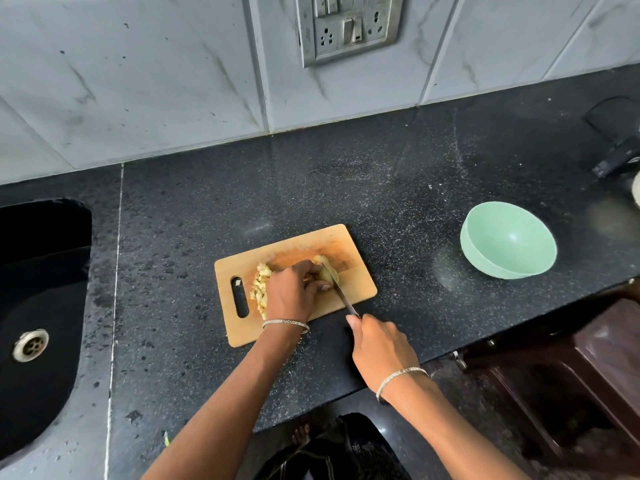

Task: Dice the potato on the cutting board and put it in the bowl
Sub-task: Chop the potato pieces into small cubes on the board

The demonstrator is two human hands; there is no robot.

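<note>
A pile of diced pieces [260, 285] lies at the left of the cutting board [349, 244], mid-frame. Just right of it, the left hand [292, 292] curls its grip over the uncut potato [327, 271]. The knife [343, 296] cuts into the potato just beside those fingertips; if the rounded chunk rolls, the blade could likely nick them or scatter pieces onto the table [381, 185]. Lower right, the right hand [381, 344] clenches the knife handle. The green bowl [485, 261] stands empty, far right.

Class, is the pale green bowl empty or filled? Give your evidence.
Empty: the round pale green bowl shows a bare inside; the diced potato pieces lie on the wooden cutting board.
</note>
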